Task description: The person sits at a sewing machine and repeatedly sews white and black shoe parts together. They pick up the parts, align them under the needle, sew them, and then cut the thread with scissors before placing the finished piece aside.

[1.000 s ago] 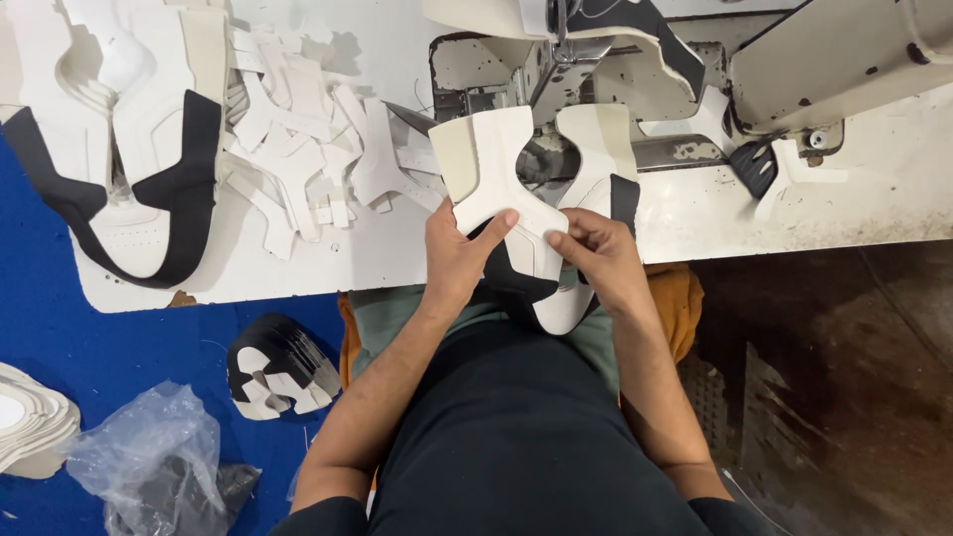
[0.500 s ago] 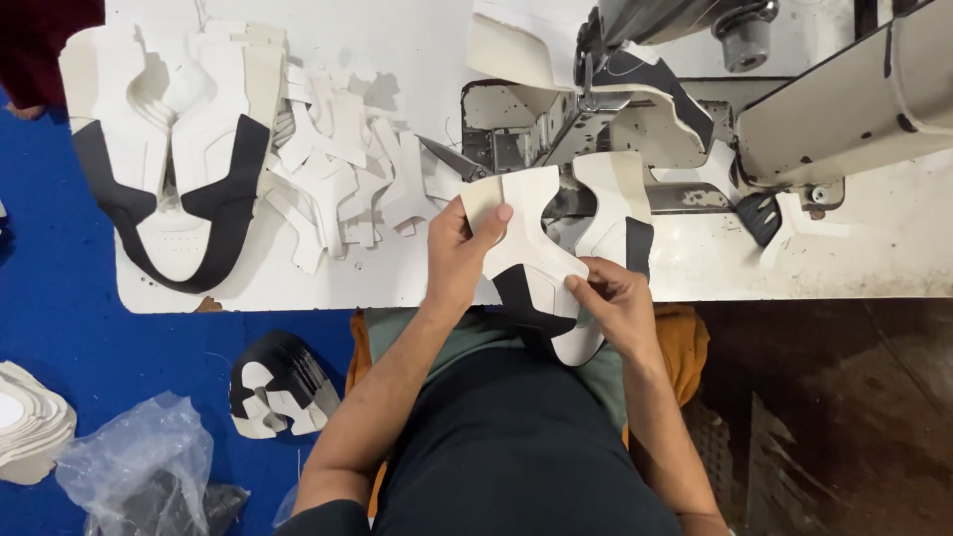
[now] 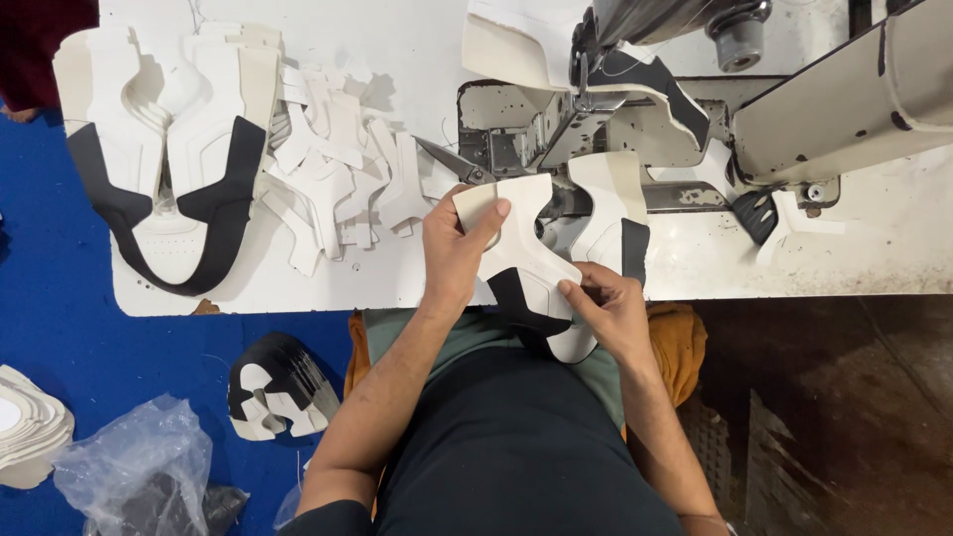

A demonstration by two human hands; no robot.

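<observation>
The shoe piece [image 3: 526, 263] has shifted toward the sewing machine [image 3: 695, 89]; left hand [image 3: 452, 248] and right hand [image 3: 606, 308] fingers pinch it above the worktop [image 3: 397, 40].

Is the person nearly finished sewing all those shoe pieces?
Not nearly, it seems. One stack of joined white and black shoe pieces lies at the table's far left, so some look done. The left hand and right hand both hold one white and black piece in front of the sewing machine. A loose heap of small white cut pieces waits beside it.
</observation>
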